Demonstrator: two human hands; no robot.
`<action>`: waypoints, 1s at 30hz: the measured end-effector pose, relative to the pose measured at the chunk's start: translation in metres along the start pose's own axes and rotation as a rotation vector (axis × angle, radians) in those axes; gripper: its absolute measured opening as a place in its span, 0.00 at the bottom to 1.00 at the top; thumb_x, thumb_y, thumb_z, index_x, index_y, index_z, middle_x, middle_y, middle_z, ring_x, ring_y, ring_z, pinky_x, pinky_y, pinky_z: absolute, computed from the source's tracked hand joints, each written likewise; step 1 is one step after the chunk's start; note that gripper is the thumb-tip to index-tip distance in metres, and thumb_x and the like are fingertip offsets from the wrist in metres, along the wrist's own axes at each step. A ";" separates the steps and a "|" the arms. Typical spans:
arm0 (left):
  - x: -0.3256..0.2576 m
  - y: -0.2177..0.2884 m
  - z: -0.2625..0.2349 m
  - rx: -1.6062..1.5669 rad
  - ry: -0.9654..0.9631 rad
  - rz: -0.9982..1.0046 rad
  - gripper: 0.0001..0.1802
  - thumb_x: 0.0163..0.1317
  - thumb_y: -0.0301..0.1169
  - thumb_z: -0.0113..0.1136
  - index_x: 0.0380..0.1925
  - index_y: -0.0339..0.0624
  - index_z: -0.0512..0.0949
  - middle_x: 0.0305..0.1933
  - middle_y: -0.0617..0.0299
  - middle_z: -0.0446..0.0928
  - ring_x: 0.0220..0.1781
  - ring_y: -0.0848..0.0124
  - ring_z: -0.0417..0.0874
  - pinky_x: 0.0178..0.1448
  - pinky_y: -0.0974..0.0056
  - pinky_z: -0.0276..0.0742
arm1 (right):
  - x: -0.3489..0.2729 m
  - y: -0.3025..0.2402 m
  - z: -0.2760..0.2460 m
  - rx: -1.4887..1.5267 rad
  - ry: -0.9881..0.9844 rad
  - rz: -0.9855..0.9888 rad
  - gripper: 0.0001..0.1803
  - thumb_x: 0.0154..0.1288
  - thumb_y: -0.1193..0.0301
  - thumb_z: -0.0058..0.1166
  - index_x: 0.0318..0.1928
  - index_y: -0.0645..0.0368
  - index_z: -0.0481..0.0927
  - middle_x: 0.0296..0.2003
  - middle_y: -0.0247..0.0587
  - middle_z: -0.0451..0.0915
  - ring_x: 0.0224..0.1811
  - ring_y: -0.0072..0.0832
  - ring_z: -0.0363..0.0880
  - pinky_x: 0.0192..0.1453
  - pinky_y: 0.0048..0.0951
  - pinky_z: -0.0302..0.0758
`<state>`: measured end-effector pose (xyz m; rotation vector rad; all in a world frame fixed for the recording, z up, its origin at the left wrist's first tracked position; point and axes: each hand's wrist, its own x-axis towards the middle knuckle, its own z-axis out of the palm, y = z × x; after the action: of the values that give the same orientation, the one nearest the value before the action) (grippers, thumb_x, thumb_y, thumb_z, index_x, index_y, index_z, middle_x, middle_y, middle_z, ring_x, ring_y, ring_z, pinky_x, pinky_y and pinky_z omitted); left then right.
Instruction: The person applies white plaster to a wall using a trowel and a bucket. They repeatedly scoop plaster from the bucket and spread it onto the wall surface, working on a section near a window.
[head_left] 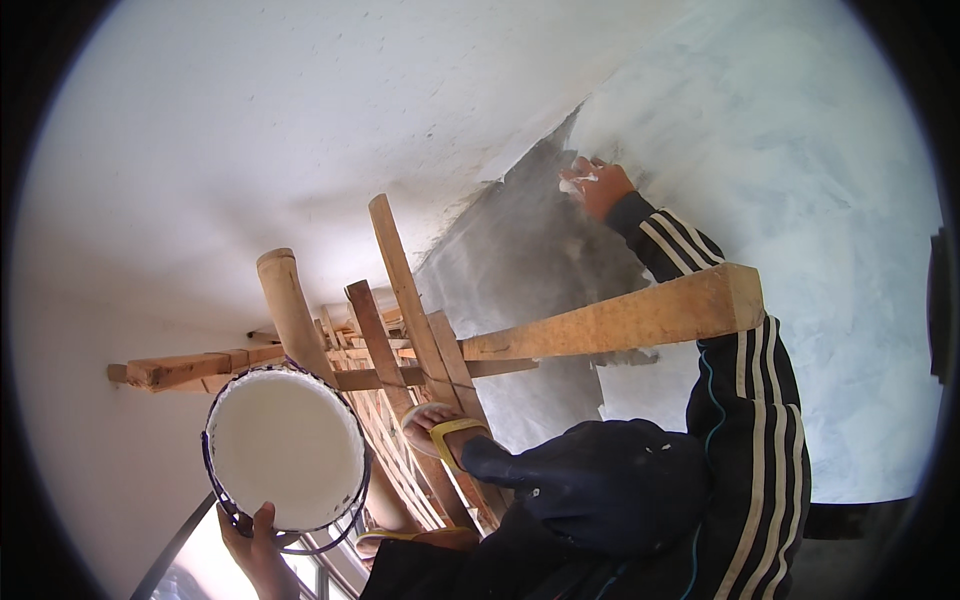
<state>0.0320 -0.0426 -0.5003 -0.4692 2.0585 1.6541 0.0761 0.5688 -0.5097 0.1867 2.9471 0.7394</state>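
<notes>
My left hand (257, 548) is closed on the lower rim of a round bucket (210, 447) with a dark wire handle. Smooth off-white paint (290, 440) fills the view inside it. Up at the wall, my right hand (600, 188) is closed, its fingers curled around a small whitish thing smeared with paint; I cannot make out what it is. It touches the wall at the edge between a dark grey patch (520, 270) and the whitened part (830, 200).
A thick wooden beam (620, 315) crosses below my right arm. Upright planks (410, 290), a round pole (290, 300) and a leftward beam (200, 368) form scaffolding. My sandalled feet (445, 432) stand on its narrow timbers. The white ceiling (270, 120) is close overhead.
</notes>
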 end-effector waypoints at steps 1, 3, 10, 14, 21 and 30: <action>-0.001 0.003 0.001 -0.009 -0.014 0.008 0.36 0.53 0.31 0.55 0.61 0.32 0.53 0.47 0.50 0.68 0.44 0.63 0.77 0.37 0.63 0.82 | -0.001 -0.001 -0.002 0.073 0.034 0.059 0.18 0.60 0.57 0.49 0.46 0.51 0.77 0.44 0.40 0.77 0.44 0.36 0.76 0.44 0.37 0.74; -0.003 0.008 0.004 -0.014 -0.023 0.012 0.36 0.53 0.31 0.55 0.61 0.33 0.54 0.47 0.50 0.69 0.44 0.63 0.77 0.37 0.63 0.82 | -0.001 -0.005 -0.007 0.262 0.065 0.220 0.19 0.59 0.55 0.51 0.44 0.54 0.79 0.42 0.38 0.79 0.45 0.34 0.76 0.48 0.36 0.71; 0.000 0.009 0.012 0.006 0.096 -0.039 0.38 0.51 0.31 0.57 0.60 0.28 0.53 0.44 0.48 0.67 0.37 0.63 0.78 0.30 0.66 0.83 | -0.018 -0.035 -0.001 0.553 0.054 0.197 0.21 0.55 0.54 0.56 0.40 0.59 0.80 0.43 0.38 0.80 0.50 0.34 0.75 0.56 0.35 0.67; -0.002 0.014 0.012 0.067 0.083 -0.058 0.39 0.52 0.32 0.58 0.60 0.28 0.52 0.45 0.48 0.66 0.38 0.63 0.78 0.30 0.66 0.84 | -0.017 -0.045 0.012 0.580 0.047 0.063 0.18 0.53 0.59 0.58 0.40 0.58 0.80 0.43 0.39 0.80 0.50 0.34 0.75 0.56 0.35 0.67; -0.004 0.015 0.015 0.062 0.089 -0.082 0.38 0.53 0.31 0.56 0.61 0.30 0.51 0.46 0.49 0.66 0.38 0.63 0.77 0.30 0.66 0.83 | 0.001 -0.032 0.022 0.440 -0.038 -0.113 0.16 0.51 0.64 0.58 0.40 0.58 0.79 0.42 0.40 0.79 0.49 0.35 0.75 0.53 0.35 0.68; 0.001 -0.005 0.002 0.022 0.077 -0.062 0.34 0.52 0.36 0.57 0.58 0.35 0.59 0.48 0.50 0.69 0.44 0.62 0.77 0.37 0.64 0.80 | 0.057 0.020 0.060 0.265 -0.056 -0.064 0.18 0.52 0.62 0.57 0.44 0.56 0.78 0.45 0.38 0.77 0.46 0.36 0.75 0.52 0.35 0.71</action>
<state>0.0345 -0.0423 -0.5051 -0.5919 2.0932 1.5993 0.0296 0.6219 -0.5571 0.1292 2.9713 0.3282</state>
